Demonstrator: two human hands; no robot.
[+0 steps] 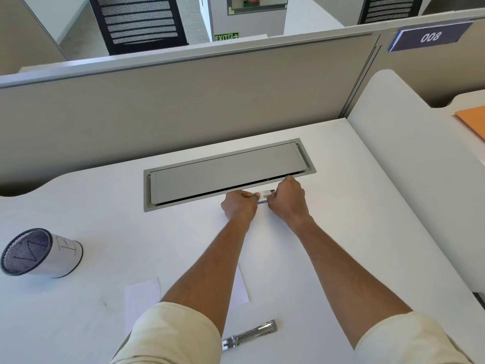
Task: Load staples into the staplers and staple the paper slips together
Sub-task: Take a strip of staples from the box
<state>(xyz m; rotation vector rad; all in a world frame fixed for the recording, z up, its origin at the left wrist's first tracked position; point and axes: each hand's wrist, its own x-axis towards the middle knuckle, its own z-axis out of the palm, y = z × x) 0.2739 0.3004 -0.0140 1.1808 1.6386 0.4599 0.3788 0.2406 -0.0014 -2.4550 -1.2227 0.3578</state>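
Both hands meet at a small staple box (pixel 265 196) with a barcode label, just in front of the grey cable hatch. My left hand (pixel 240 204) pinches the box's left end, and my right hand (pixel 287 198) grips its right end with curled fingers. A metal stapler (pixel 250 336) lies near the front edge of the desk, between my forearms. Pale paper slips (pixel 141 298) lie flat on the desk; another slip (pixel 242 287) shows partly under my left forearm.
The white desk (pixel 367 232) carries a grey cable hatch (pixel 228 174) at the back. A mesh pen cup (pixel 39 252) lies on its side at the left. A beige partition (pixel 183 101) rises behind. An orange folder (pixel 472 122) sits on the neighbouring desk.
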